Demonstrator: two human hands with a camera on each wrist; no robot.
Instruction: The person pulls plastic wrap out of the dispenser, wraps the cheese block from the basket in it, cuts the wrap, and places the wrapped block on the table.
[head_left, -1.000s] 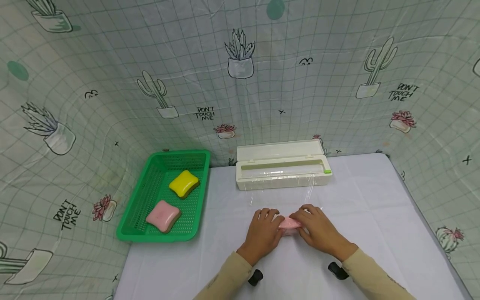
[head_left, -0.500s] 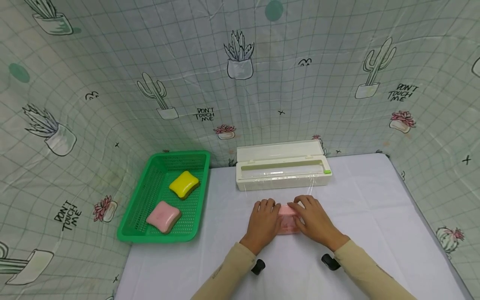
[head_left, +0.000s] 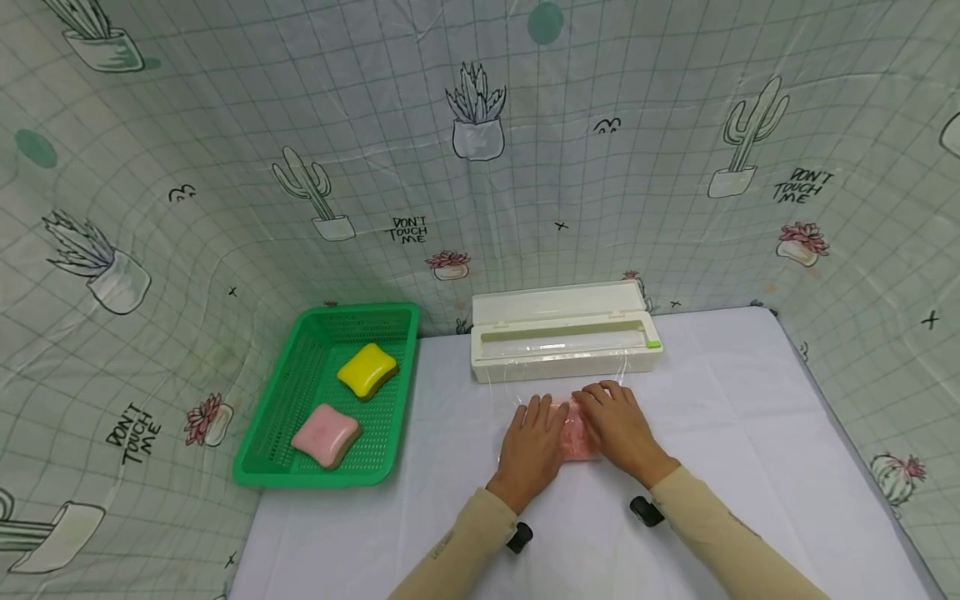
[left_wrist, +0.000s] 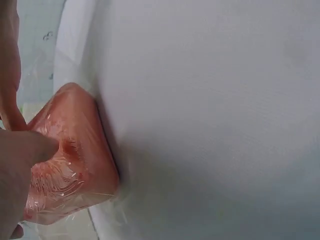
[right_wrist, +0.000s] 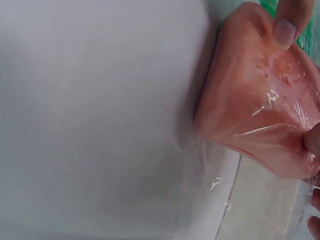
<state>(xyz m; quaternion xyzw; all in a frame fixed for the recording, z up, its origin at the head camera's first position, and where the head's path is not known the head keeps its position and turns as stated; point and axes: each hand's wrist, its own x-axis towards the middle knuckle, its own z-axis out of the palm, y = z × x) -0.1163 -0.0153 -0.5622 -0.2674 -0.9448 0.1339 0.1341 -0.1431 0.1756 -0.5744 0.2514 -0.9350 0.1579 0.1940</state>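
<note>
A pink sponge point(head_left: 578, 440) with clear cling film point(right_wrist: 272, 131) over its top lies on the white table in front of me. Wrinkles and shiny creases show in the film. My left hand point(head_left: 531, 446) lies along the sponge's left side with fingers extended, its thumb pressing the film-covered top in the left wrist view. From the right, my right hand point(head_left: 621, 429) rests on the other side, fingers reaching forward and thumb on the film. More film stretches forward from the sponge to a white cling film dispenser point(head_left: 562, 367), whose lid stands up.
At the left, a green basket point(head_left: 408, 400) holds a yellow sponge point(head_left: 367, 371) and a pink one. Behind the table hangs a cactus-print curtain point(head_left: 540, 183). Black wrist devices point(head_left: 647, 511) sit near both sleeves.
Both hands have moved forward toward the dispenser with the pink sponge, which has turned over from tilted to lying flat. The fingers have gone from gripping its ends to pressing the film.
</note>
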